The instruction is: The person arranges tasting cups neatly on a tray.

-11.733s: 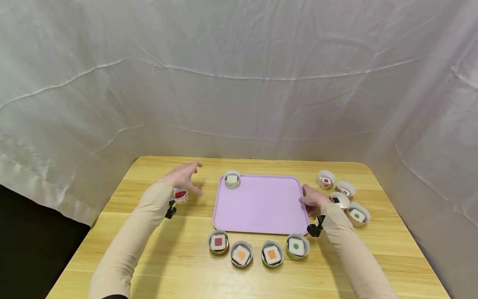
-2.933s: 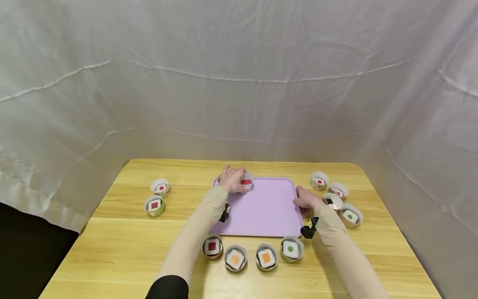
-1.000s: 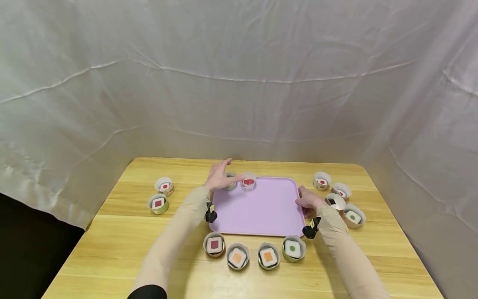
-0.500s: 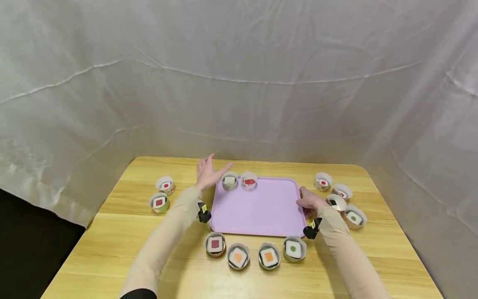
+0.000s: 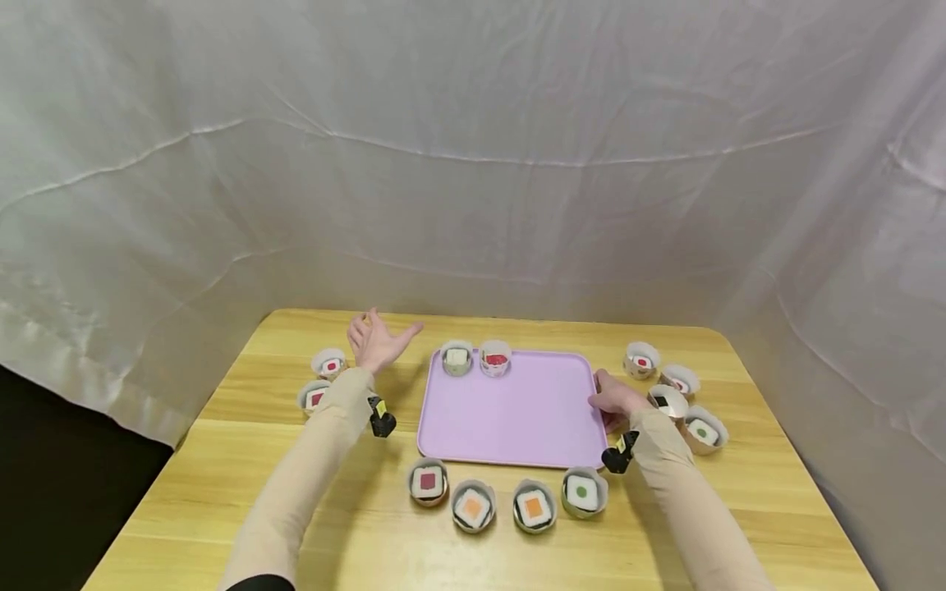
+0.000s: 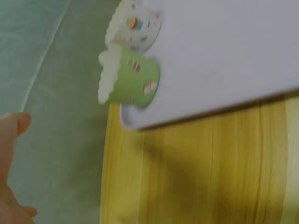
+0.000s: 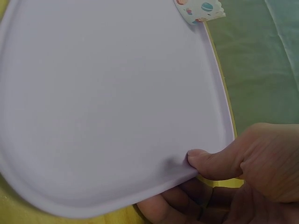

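My left hand (image 5: 378, 341) hovers over the table left of the tray, thumb spread, holding nothing; part of it shows at the left wrist view's edge. With my right hand (image 5: 619, 394) I grip the right side of the lilac tray (image 5: 510, 414). In the right wrist view the thumb (image 7: 205, 161) presses on its rim and the other fingers curl below the edge. A green paper cup (image 6: 133, 77) with a pale sushi-like piece stands in the tray's far left corner. Beside it is a white patterned paper cup (image 5: 494, 359) with a red-topped piece.
Two paper cups (image 5: 328, 364) stand left, one partly behind my left sleeve. Several cups with square sushi-like pieces line the tray's near side, including an orange-centred one (image 5: 534, 506). More cups (image 5: 641, 360) cluster right, close to my right wrist. Pale curtain (image 5: 473, 205) surrounds the table (image 5: 355, 533).
The red-topped cup, earlier left of the tray, now stands on it beside the green cup. My left hand has let go and moved left off the tray. My right hand keeps its grip.
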Action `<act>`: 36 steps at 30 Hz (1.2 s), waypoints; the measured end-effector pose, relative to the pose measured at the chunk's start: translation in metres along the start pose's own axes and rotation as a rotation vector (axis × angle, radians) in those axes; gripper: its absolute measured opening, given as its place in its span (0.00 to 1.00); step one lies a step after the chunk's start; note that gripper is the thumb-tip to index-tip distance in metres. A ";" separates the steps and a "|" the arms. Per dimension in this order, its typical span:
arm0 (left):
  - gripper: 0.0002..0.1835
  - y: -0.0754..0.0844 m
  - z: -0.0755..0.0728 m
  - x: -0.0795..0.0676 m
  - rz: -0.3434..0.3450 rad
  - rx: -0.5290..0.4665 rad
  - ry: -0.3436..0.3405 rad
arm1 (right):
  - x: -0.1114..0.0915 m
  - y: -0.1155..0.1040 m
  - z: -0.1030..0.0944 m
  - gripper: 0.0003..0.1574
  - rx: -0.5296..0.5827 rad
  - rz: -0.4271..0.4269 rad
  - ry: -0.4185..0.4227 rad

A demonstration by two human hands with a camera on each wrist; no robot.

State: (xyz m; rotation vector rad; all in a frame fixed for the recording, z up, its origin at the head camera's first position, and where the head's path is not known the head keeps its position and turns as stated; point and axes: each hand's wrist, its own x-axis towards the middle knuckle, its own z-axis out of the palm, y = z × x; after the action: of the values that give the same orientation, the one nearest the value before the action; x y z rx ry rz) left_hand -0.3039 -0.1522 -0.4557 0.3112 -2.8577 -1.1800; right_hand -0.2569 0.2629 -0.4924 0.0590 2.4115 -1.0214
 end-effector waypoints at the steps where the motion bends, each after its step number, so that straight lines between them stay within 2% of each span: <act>1: 0.61 -0.003 -0.003 0.001 -0.010 0.012 -0.003 | 0.000 0.000 0.000 0.18 -0.003 0.003 0.003; 4: 0.65 -0.015 -0.012 0.005 -0.057 0.063 -0.049 | -0.001 0.000 0.000 0.19 -0.021 0.020 -0.001; 8: 0.64 -0.033 -0.026 0.010 -0.109 0.148 -0.088 | -0.001 -0.001 0.000 0.20 -0.029 0.031 0.000; 13: 0.57 -0.054 -0.045 0.012 -0.152 0.291 -0.058 | -0.001 -0.004 0.000 0.21 -0.023 0.030 0.002; 15: 0.55 -0.060 -0.049 0.010 -0.171 0.315 -0.052 | -0.001 -0.005 0.000 0.21 -0.019 0.030 -0.001; 23: 0.59 -0.070 -0.056 0.008 -0.255 0.271 -0.108 | 0.000 -0.007 0.001 0.18 -0.015 0.021 0.000; 28: 0.60 -0.070 -0.060 0.006 -0.259 0.263 -0.148 | 0.000 -0.007 0.001 0.19 -0.017 0.026 0.001; 36: 0.57 -0.074 -0.063 0.004 -0.237 0.229 -0.163 | 0.003 -0.007 -0.001 0.22 -0.066 0.039 0.011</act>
State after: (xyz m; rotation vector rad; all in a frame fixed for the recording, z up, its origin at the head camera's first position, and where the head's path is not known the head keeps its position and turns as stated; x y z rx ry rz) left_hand -0.2885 -0.2480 -0.4632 0.6033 -3.1779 -0.9458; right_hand -0.2612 0.2582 -0.4887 0.0886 2.4422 -0.9254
